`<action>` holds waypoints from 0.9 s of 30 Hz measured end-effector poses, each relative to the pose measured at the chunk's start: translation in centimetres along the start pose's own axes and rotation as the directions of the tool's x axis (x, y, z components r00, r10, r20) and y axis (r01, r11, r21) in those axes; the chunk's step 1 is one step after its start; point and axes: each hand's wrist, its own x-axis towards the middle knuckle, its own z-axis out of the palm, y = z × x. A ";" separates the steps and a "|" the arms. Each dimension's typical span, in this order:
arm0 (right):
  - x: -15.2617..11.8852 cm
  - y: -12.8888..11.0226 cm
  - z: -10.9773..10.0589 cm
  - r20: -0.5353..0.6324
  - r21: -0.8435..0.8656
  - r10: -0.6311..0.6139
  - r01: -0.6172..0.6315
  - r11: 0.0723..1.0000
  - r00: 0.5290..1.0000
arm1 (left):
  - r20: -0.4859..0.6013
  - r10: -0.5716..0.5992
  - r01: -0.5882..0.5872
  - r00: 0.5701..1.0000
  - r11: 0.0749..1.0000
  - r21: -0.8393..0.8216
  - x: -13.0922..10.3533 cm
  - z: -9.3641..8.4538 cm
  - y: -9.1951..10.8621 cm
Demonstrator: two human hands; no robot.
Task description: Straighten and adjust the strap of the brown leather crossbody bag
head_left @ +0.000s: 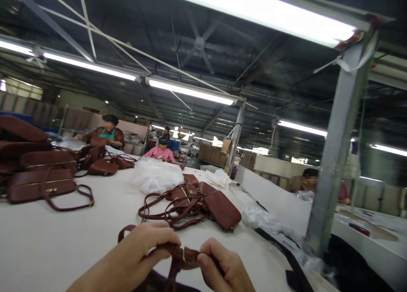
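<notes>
Both my left hand [140, 251] and right hand [222, 264] pinch shut on the strap [178, 251] at the worktop's [63, 241] near edge (limp, light leather); I'd grip beside its buckle [183, 254].

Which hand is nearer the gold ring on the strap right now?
Right. The right hand pinches the strap just beside the gold ring; the left hand grips slightly farther along.

My left hand [140, 251] and right hand [222, 264] pinch a brown bag strap [178, 254] at its gold buckle [183, 254], over the white table [63, 237] beside piled handbags [203, 205].
</notes>
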 end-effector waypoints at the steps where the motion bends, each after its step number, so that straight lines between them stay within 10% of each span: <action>1: 0.1 -0.1 -0.2 0.021 0.031 0.013 -0.014 0.999 1.000 | -0.010 0.030 -0.030 0.999 0.999 0.019 0.1 0.0 -0.1; 11: 0.2 -0.2 -1.2 0.031 -0.060 0.025 -0.023 0.998 0.999 | 0.068 -0.059 0.052 0.996 0.993 0.110 1.8 1.4 1.7; 19: 0.9 -0.1 -1.9 0.028 0.228 -0.002 -0.004 0.974 1.000 | 0.022 -0.020 0.015 1.000 0.979 0.205 2.0 2.0 0.9; 23: 1.2 -0.4 -0.9 -0.071 0.030 -0.224 0.227 0.973 0.972 | -0.052 -0.022 0.031 0.998 0.981 0.192 2.9 2.0 1.2; 27: 1.1 -0.4 -0.2 -0.255 -0.268 -0.251 0.181 0.946 0.934 | 0.007 -0.062 0.061 0.998 0.990 0.125 4.0 2.6 2.5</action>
